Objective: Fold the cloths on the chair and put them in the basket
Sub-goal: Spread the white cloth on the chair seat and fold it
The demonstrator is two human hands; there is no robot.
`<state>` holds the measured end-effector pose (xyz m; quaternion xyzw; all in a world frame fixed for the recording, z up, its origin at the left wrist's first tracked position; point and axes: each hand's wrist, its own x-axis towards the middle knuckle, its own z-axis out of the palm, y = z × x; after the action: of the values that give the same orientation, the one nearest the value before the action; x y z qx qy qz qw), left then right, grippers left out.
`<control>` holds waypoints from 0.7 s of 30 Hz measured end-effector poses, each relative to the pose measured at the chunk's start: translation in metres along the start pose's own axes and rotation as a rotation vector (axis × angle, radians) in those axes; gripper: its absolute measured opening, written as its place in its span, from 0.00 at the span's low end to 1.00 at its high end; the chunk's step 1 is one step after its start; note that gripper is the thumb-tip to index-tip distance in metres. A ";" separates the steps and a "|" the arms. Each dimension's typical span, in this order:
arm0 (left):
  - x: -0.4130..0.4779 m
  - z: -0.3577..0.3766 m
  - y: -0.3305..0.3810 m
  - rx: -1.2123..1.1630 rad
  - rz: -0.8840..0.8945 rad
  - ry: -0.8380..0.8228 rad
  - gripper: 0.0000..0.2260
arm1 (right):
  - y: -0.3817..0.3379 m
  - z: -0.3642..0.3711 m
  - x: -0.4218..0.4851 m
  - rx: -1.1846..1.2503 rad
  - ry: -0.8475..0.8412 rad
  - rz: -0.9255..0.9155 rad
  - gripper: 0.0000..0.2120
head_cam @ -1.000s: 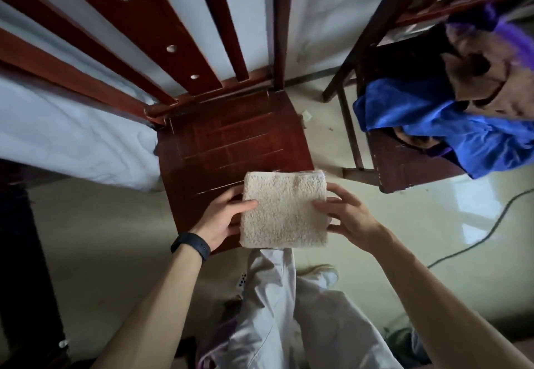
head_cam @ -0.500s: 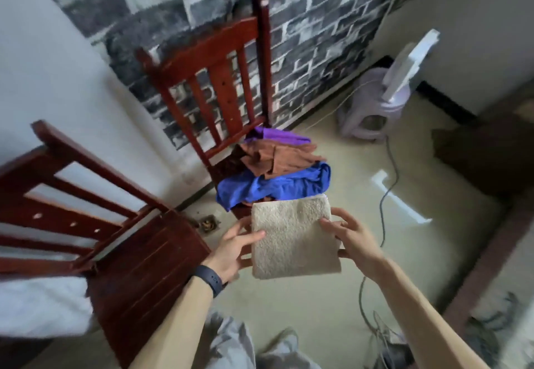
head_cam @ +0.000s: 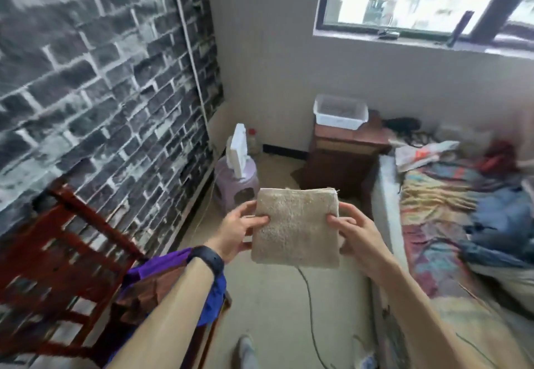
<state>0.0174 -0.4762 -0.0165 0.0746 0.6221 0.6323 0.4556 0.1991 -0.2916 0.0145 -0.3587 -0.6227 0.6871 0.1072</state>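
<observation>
I hold a folded beige towel (head_cam: 294, 227) flat in the air at mid-frame. My left hand (head_cam: 238, 231) grips its left edge and my right hand (head_cam: 354, 231) grips its right edge. A white plastic basket (head_cam: 341, 114) stands on a dark wooden nightstand (head_cam: 344, 151) against the far wall, well beyond the towel. At lower left a red-brown wooden chair (head_cam: 57, 241) carries a pile of purple, brown and blue cloths (head_cam: 150, 287), partly hidden by my left forearm.
A bed (head_cam: 450, 224) with rumpled bedding runs along the right. A lilac stool (head_cam: 237, 186) with a white device on it stands by the brick-pattern wall. A cable (head_cam: 310, 311) trails across the floor. My foot (head_cam: 245, 351) shows at the bottom.
The view has swung up and right from the chairs to the room's far end. The towel, lifted off the chair seat, stays held in both hands; basket and bed have come into view.
</observation>
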 end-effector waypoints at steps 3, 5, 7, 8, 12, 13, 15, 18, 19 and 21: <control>0.054 0.018 0.042 0.032 0.040 -0.103 0.19 | -0.028 -0.020 0.036 0.031 0.093 -0.046 0.12; 0.091 0.027 0.070 0.042 0.054 -0.147 0.20 | -0.045 -0.030 0.065 0.064 0.150 -0.074 0.12; 0.126 0.036 0.096 0.066 0.047 -0.174 0.20 | -0.061 -0.039 0.091 0.095 0.205 -0.096 0.12; 0.142 0.041 0.108 0.082 0.053 -0.199 0.20 | -0.069 -0.042 0.102 0.111 0.221 -0.107 0.12; 0.200 0.060 0.150 0.120 0.073 -0.273 0.17 | -0.098 -0.058 0.148 0.151 0.267 -0.126 0.13; 0.212 0.064 0.157 0.131 0.064 -0.281 0.17 | -0.104 -0.061 0.159 0.156 0.278 -0.124 0.13; 0.237 0.071 0.167 0.147 0.037 -0.298 0.17 | -0.111 -0.068 0.182 0.176 0.306 -0.115 0.12; 0.287 0.085 0.185 0.164 0.015 -0.305 0.18 | -0.118 -0.083 0.225 0.191 0.319 -0.104 0.11; 0.305 0.091 0.191 0.171 0.012 -0.306 0.18 | -0.120 -0.090 0.242 0.189 0.321 -0.096 0.11; 0.343 0.103 0.203 0.186 0.004 -0.313 0.18 | -0.123 -0.105 0.279 0.193 0.330 -0.077 0.11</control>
<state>-0.2090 -0.1347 0.0169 0.2152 0.5993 0.5538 0.5366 0.0273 -0.0197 0.0324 -0.4305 -0.5412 0.6709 0.2677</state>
